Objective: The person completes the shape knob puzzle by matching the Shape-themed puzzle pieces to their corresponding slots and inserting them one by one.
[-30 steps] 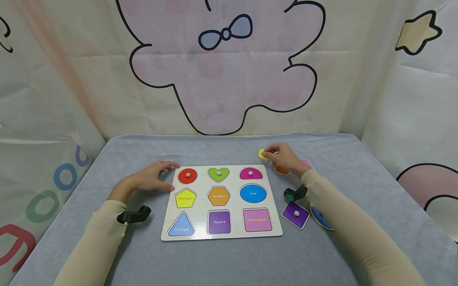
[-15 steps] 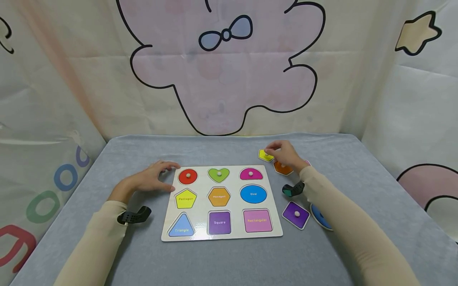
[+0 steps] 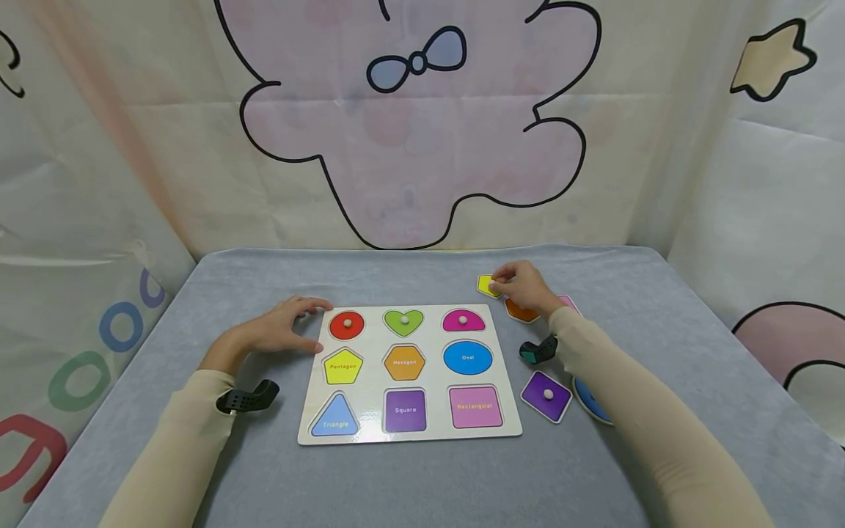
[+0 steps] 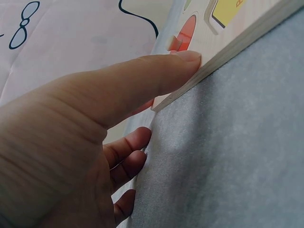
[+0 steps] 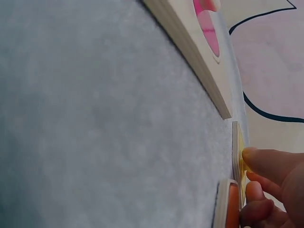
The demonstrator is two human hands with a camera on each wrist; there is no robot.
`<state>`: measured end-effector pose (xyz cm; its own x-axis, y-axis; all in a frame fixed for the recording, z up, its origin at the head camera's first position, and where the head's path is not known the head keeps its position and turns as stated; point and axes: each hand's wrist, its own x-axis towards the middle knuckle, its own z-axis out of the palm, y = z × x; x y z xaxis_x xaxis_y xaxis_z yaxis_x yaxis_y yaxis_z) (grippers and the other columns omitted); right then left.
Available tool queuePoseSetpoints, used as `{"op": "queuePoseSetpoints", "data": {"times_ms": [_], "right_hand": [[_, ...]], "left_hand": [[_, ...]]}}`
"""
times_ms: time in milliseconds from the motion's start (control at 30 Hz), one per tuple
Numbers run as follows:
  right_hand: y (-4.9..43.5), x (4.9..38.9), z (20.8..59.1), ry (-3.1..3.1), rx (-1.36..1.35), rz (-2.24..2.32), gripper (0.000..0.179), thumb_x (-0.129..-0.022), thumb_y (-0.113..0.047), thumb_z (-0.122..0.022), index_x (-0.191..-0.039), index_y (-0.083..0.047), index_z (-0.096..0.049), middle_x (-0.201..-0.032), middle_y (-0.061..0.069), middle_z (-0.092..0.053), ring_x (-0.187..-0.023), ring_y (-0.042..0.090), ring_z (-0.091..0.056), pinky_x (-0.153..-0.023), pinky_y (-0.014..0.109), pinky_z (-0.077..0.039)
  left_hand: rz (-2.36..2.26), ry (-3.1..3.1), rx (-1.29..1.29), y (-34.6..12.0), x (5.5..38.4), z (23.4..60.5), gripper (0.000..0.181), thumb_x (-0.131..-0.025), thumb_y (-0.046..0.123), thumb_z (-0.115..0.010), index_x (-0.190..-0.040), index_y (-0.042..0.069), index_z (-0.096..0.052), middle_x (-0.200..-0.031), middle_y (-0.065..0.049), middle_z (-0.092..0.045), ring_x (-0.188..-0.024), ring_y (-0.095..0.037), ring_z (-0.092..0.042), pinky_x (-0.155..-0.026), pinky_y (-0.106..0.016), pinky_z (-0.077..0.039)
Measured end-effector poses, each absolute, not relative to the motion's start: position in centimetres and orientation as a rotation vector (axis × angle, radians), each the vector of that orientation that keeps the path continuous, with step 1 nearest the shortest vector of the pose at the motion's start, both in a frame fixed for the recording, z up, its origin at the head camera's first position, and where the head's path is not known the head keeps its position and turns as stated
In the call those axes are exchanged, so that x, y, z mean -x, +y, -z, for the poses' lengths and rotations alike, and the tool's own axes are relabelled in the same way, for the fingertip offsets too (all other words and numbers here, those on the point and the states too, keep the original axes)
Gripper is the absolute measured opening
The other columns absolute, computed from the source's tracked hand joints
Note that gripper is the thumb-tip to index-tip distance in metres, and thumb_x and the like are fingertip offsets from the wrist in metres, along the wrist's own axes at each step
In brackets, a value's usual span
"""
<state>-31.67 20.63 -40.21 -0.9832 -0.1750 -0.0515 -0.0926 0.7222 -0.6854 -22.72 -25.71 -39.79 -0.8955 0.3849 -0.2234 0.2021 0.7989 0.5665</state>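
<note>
- While the yellow piece rests on the counter just beyond the board's far right corner, the right hand has a narrow grip, thumb and fingertips pinching it.
- Just beside it, partly under that hand, lies the orange piece, crowding the near side of the fingers.
- Past the wrist, the pink piece shows only an edge, the rest hidden.
- The board lies flat, with the red piece, the green heart piece and the magenta half-round piece in its far row; the printed outlines of the other two rows are uncovered.
- Thumb and forefinger of the left hand touch the board's left edge and far left corner, that grip wide.
- To the board's right sits the purple piece, turned askew, beside the blue piece, which the right sleeve partly covers.
- Compared with half a second ago, the right hand sits slightly lower over the yellow piece, and more of the pink edge shows; the board and left hand look unmoved.
</note>
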Motion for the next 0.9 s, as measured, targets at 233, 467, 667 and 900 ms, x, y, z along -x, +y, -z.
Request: {"op": "queuePoseSetpoints", "data": {"times_ms": [233,467,667,900], "right_hand": [[20.4,31.74,40.06,2.827,0.186,1.077,0.027,-0.097,-0.016,-0.066,-0.116,0.003,-0.068,-0.107,0.016,-0.061,-0.097,0.026,-0.053,-0.074,0.021,-0.048],[20.29,31.69,39.93,2.825,0.177,1.088,0.024,-0.098,-0.015,-0.066,-0.112,0.003,-0.069,-0.103,0.015,-0.059,-0.092,0.024,-0.052,-0.068,0.02,-0.046],[20.39,31.75,39.92,2.815,0.162,1.127,0.023,-0.097,-0.016,-0.067,-0.112,0.001,-0.068,-0.105,0.015,-0.056,-0.07,0.02,-0.051,-0.053,0.022,-0.044],[20.34,31.44,39.61,2.822,0.185,1.146,0.023,-0.097,-0.018,-0.067,-0.112,0.0,-0.068,-0.105,0.015,-0.055,-0.062,0.018,-0.046,-0.049,0.022,-0.041]], "left_hand": [[-0.781,2.661,-0.447,-25.69,22.7,39.75,0.076,-0.081,0.039,-0.08,-0.147,0.024,-0.046,-0.146,-0.021,-0.042,-0.133,-0.041,-0.038,-0.108,-0.07,-0.038],[-0.786,2.661,-0.449,-25.65,22.65,39.72,0.076,-0.081,0.039,-0.08,-0.147,0.023,-0.046,-0.146,-0.022,-0.042,-0.134,-0.041,-0.038,-0.109,-0.07,-0.037],[-0.799,2.659,-0.457,-25.64,22.64,39.71,0.076,-0.081,0.038,-0.081,-0.147,0.022,-0.046,-0.147,-0.022,-0.041,-0.134,-0.041,-0.037,-0.109,-0.07,-0.036],[-0.796,2.659,-0.452,-25.62,22.61,39.7,0.076,-0.081,0.038,-0.08,-0.147,0.022,-0.046,-0.147,-0.022,-0.041,-0.134,-0.041,-0.037,-0.109,-0.071,-0.036]]}}
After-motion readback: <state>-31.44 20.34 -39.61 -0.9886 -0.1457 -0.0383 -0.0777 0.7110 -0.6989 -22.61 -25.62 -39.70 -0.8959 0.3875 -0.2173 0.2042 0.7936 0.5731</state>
